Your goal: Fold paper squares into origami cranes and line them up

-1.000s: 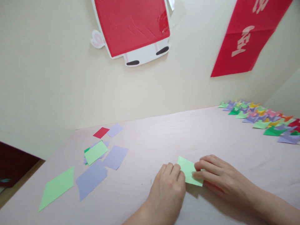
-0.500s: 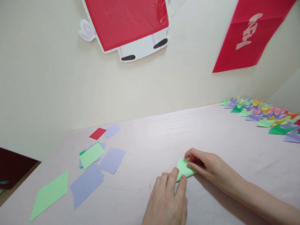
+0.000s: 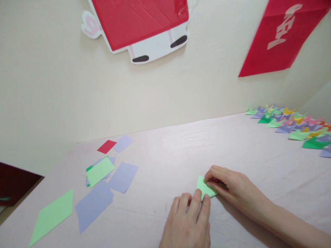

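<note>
A small folded piece of light green paper point(image 3: 204, 190) lies on the cloth in front of me, one pointed corner aimed away from me. My right hand point(image 3: 227, 184) pinches its right side between thumb and bent fingers, which hide that part of the paper. From the near side, my left hand point(image 3: 190, 218) reaches in palm down. Its index and middle fingertips hold the paper's lower left edge against the cloth, while its thumb is mostly hidden. How many folds the paper has, I cannot tell.
Flat sheets lie to the left: a light green sheet point(image 3: 53, 217), a purple sheet point(image 3: 94, 206), a red sheet point(image 3: 107, 146) and a small mixed stack point(image 3: 100, 171). Rows of folded colourful paper shapes point(image 3: 284, 128) line the back right. Behind the pale tablecloth point(image 3: 160, 151) rises a wall point(image 3: 144, 100).
Both hands and the green paper sit slightly farther right and lower in view. The right fingers have shifted over the paper's upper edge. The camera view has tilted a little.
</note>
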`<move>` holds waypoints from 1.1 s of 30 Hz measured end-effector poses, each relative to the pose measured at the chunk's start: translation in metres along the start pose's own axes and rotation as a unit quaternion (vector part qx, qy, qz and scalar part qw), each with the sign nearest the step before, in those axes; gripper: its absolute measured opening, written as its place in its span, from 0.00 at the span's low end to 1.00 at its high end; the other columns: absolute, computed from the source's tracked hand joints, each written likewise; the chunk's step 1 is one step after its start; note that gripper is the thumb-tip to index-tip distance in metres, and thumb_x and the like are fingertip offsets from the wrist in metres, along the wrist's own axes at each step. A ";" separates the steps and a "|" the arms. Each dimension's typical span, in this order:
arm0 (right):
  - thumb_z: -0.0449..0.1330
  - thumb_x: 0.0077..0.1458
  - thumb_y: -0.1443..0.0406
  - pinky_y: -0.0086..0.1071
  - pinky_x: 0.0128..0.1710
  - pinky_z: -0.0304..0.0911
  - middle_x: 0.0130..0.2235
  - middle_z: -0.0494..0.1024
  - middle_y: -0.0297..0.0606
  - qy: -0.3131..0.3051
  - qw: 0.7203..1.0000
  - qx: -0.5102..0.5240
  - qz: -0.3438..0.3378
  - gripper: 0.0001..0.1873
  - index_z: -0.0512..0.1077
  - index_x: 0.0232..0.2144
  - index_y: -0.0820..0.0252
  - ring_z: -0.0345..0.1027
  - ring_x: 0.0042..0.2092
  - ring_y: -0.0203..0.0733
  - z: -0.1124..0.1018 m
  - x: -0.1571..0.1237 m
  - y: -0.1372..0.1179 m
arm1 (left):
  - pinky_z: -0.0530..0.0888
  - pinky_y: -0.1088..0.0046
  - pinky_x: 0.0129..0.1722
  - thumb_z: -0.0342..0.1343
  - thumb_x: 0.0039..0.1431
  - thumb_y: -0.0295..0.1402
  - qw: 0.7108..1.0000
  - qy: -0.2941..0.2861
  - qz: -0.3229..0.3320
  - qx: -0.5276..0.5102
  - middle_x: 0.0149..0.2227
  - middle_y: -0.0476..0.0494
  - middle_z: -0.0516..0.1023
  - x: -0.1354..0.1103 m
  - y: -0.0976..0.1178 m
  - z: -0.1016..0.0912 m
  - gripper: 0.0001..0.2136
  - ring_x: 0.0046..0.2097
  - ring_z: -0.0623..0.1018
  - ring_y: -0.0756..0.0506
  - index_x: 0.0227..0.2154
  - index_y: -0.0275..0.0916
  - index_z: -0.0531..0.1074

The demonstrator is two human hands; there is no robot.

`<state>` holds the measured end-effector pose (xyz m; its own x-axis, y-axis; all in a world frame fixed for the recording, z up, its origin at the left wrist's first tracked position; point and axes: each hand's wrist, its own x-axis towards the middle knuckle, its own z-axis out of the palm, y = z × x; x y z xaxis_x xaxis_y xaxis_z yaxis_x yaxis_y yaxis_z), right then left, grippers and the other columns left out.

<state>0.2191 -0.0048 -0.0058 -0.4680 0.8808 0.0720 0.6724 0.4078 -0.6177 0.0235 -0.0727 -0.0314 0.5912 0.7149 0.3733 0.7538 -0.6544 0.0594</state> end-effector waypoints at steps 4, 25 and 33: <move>0.51 0.60 0.67 0.31 0.33 0.61 0.32 0.74 0.35 0.003 1.000 -0.005 0.001 0.08 0.68 0.30 0.56 0.69 0.34 0.40 0.001 -0.001 -0.001 | 0.71 0.64 0.36 0.50 0.60 0.31 1.000 0.001 -0.004 0.016 0.53 0.37 0.73 0.002 0.001 -0.001 0.18 0.40 0.71 0.41 0.53 0.36 0.68; 0.51 0.59 0.68 0.31 0.32 0.61 0.31 0.75 0.35 0.022 0.999 -0.036 0.017 0.07 0.66 0.29 0.56 0.69 0.32 0.40 0.003 -0.001 -0.004 | 0.69 0.63 0.41 0.52 0.61 0.35 0.997 0.026 0.002 0.074 0.51 0.44 0.77 0.008 0.004 -0.008 0.13 0.43 0.73 0.41 0.45 0.36 0.75; 0.51 0.58 0.69 0.31 0.32 0.60 0.31 0.75 0.35 0.020 0.998 -0.049 0.021 0.07 0.66 0.29 0.57 0.69 0.33 0.40 0.004 0.000 -0.004 | 0.67 0.63 0.45 0.51 0.62 0.31 0.989 0.052 0.021 0.140 0.45 0.39 0.79 -0.010 0.001 0.001 0.11 0.46 0.74 0.40 0.42 0.35 0.75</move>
<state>0.2146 -0.0077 -0.0062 -0.4166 0.9055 0.0811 0.7443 0.3909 -0.5415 0.0186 -0.0801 -0.0356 0.6024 0.6500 0.4633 0.7874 -0.5790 -0.2116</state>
